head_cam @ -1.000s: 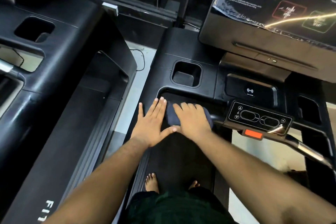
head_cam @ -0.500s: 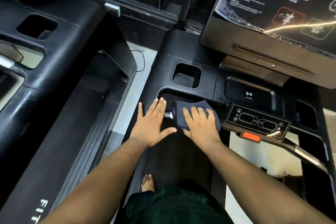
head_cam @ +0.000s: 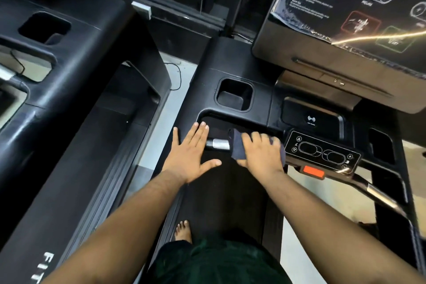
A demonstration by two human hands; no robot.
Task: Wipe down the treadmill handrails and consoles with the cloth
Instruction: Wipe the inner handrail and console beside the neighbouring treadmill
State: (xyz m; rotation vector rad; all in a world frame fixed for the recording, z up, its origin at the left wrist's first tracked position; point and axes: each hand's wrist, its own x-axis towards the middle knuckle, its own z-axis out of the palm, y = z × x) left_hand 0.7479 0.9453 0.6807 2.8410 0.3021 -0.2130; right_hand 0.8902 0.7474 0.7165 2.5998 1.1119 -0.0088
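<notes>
A second treadmill [head_cam: 76, 122] stands to the left of the front handrail [head_cam: 220, 144], its black frame and cup recess filling that side of the view, with pale floor showing in the gap between the two machines. The left hand [head_cam: 192, 157] lies flat with its fingers spread and straight, palm down on the black frame just left of the handrail's bare silver section; its fingertips reach toward the edge of the console shelf and its thumb points right, toward the other hand. It holds nothing.

The dark blue cloth [head_cam: 237, 145] is draped over the handrail just right of that silver section. The right hand [head_cam: 259, 157] presses on top of the cloth, fingers curled over it and the bar, so the cloth sits under the palm with its left edge sticking out toward the left hand. The two hands are near each other but not touching.

Behind the handrail sits a square cup holder [head_cam: 234, 97]. Right of the handrail, touching distance from the right hand, is the small control pad [head_cam: 322, 153] with oval buttons and an orange tab at its lower edge. Above and to the right of it leans the large console screen [head_cam: 352, 7], glossy, with a streak of reflected light. A bare foot [head_cam: 183, 229] shows on the belt below the handrail.
</notes>
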